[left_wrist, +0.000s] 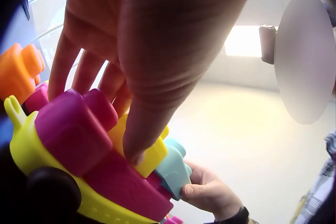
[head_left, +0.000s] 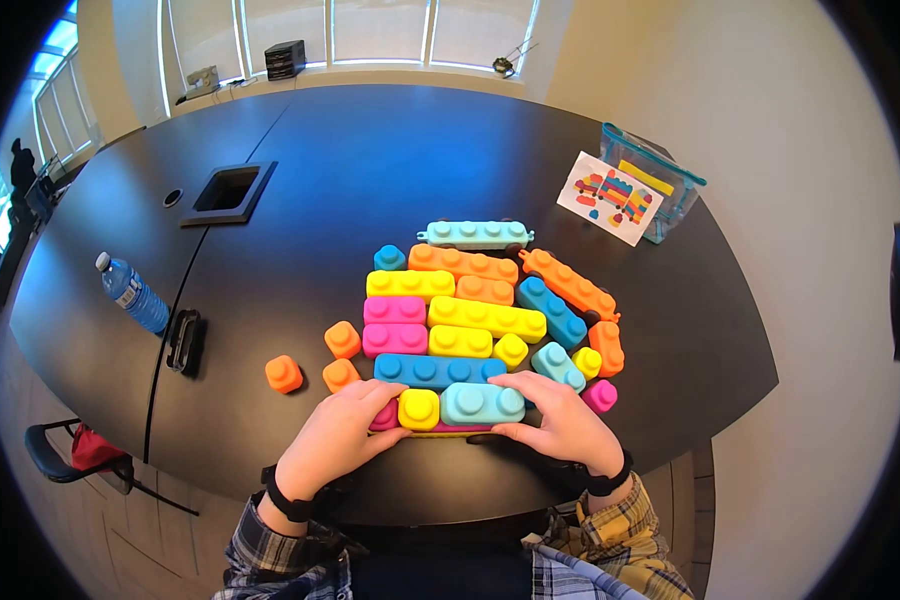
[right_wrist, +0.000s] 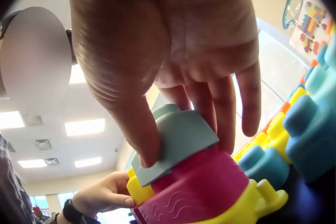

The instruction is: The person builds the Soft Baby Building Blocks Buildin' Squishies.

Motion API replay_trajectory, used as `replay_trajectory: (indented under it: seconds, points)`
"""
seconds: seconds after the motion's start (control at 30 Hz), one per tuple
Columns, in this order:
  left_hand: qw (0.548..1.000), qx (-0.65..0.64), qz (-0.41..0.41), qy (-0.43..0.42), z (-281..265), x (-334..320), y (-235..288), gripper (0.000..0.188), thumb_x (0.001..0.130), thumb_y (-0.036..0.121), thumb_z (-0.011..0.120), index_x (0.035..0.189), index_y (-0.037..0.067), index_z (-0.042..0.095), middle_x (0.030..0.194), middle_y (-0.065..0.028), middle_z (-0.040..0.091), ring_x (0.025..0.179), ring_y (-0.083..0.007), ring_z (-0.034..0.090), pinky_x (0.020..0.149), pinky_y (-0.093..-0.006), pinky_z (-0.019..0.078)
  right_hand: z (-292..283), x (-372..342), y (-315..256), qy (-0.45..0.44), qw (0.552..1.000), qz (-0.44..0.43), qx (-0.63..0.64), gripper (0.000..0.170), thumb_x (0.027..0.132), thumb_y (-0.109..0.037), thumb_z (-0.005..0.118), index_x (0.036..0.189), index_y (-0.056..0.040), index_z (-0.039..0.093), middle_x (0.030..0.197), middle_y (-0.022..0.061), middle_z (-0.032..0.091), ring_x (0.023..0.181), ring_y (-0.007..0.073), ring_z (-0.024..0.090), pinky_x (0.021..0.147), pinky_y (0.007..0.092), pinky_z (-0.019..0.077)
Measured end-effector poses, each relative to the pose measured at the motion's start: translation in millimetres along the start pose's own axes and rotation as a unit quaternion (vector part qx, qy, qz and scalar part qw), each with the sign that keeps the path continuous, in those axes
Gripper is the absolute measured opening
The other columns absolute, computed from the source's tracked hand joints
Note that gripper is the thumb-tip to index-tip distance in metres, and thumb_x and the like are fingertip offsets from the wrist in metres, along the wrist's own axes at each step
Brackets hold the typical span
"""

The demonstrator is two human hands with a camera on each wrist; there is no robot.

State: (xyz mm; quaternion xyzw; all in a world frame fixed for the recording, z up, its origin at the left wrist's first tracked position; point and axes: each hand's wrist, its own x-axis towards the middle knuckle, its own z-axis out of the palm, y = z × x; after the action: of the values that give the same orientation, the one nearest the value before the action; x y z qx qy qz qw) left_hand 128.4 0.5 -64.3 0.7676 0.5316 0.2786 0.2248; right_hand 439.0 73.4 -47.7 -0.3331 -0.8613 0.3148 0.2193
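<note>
A left hand (head_left: 342,432) pinched a yellow block (head_left: 419,410) and a right hand (head_left: 562,425) gripped a pale teal block (head_left: 481,404), both atop a magenta block (left_wrist: 128,184) on a yellow wheeled base (left_wrist: 97,202) at the counter's (head_left: 320,170) near edge.

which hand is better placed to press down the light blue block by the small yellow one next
Probably the right hand: its thumb and fingers grip the light blue block from both sides. The left hand grips the yellow block beside it.
</note>
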Motion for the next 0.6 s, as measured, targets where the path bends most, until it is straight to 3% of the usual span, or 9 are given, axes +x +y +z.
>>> replay_trajectory:
  seconds: [0.23, 0.6]
  points:
    - [1.0, 0.005, -0.006, 0.009, 2.3, 0.4, 0.3, 0.047, 0.087, 0.018, 0.084, 0.127, 0.004, 0.065, 0.12, -0.0143, 0.072, 0.114, -0.0363, 0.068, 0.096, -0.0438, 0.0565, 0.5, 5.0, -7.3, 0.005, 0.999, -0.034, 0.004, 0.051, 0.095, -0.025, 0.082, 0.138, -0.0041, 0.065, 0.127, 0.0173, 0.071, 0.116, 0.0374, 0.068, 0.1, 0.0431, 0.0546]
    - [0.999, 0.013, -0.01, 0.052, 8.6, 3.8, 2.2, 0.046, 0.086, 0.016, 0.085, 0.125, 0.003, 0.065, 0.118, -0.0168, 0.072, 0.11, -0.0382, 0.069, 0.094, -0.0444, 0.0574, 0.6, 15.8, -5.9, 0.01, 0.999, -0.049, -0.015, 0.045, 0.095, -0.02, 0.08, 0.135, -0.0031, 0.067, 0.123, 0.0185, 0.072, 0.112, 0.0371, 0.07, 0.096, 0.0419, 0.0556]
